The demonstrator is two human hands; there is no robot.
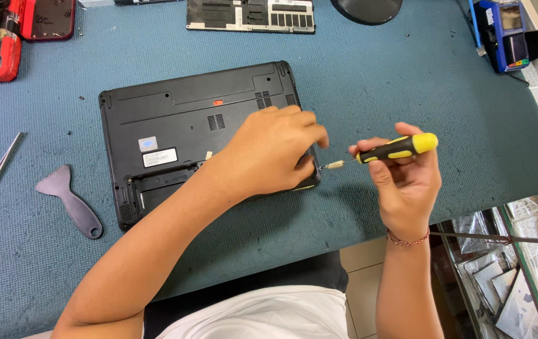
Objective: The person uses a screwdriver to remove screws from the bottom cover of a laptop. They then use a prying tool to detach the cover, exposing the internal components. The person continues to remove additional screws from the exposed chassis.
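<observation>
Head view: right hand (407, 172) grips screwdriver (394, 149) beside laptop (181, 119).

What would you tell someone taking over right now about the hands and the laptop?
Left hand: resting on the near right corner of the upturned black laptop, holding nothing visible.
Right hand: gripping a yellow-and-black screwdriver, tip aimed sideways at that corner.
Laptop lies bottom up on the blue mat; one bay near the front edge is already open. A removed cover panel lies at the mat's far edge, a grey pry tool to the left.
</observation>
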